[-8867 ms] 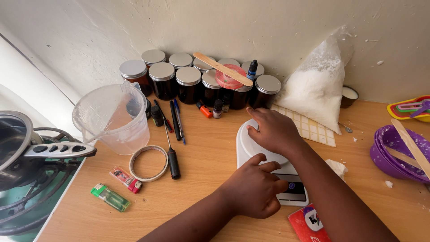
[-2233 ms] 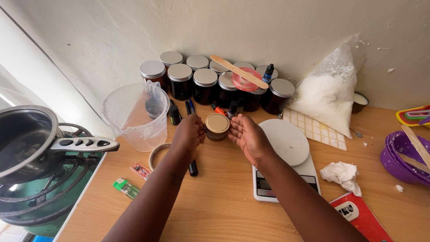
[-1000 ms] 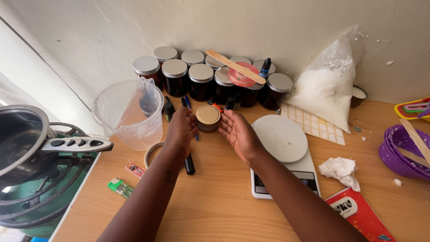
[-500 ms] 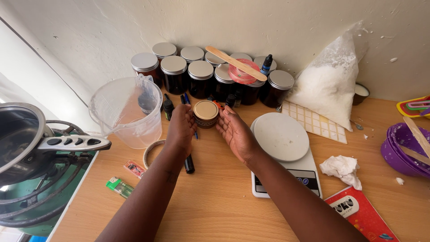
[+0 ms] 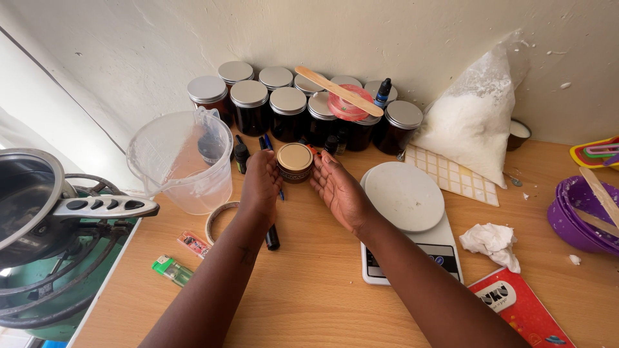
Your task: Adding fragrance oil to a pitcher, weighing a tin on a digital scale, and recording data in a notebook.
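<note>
**A:** What are the fingers doing?

**B:** Both hands cup a small dark jar with a tan lid [image 5: 294, 161]. The left hand [image 5: 260, 183] curls its fingers against the jar's left side. The right hand [image 5: 342, 192] has its palm turned up and fingers straight, the fingertips meeting the jar's right side. The jar sits between them, over the wooden worktop [image 5: 322, 290].

**A:** And close around the hands?

**B:** Just behind the jar stands a row of dark jars with silver lids [image 5: 287, 109], with a flat wooden stick [image 5: 338, 91] lying across the tops. Beside the left hand is a clear plastic measuring jug [image 5: 184, 161]; a black marker [image 5: 272, 237] lies under the left wrist. Right of the right hand is a white kitchen scale [image 5: 406, 200].

**A:** Further out?

**B:** A bag of white flakes [image 5: 474, 122] leans on the wall, with a purple bowl [image 5: 574, 216] at the right edge.
</note>
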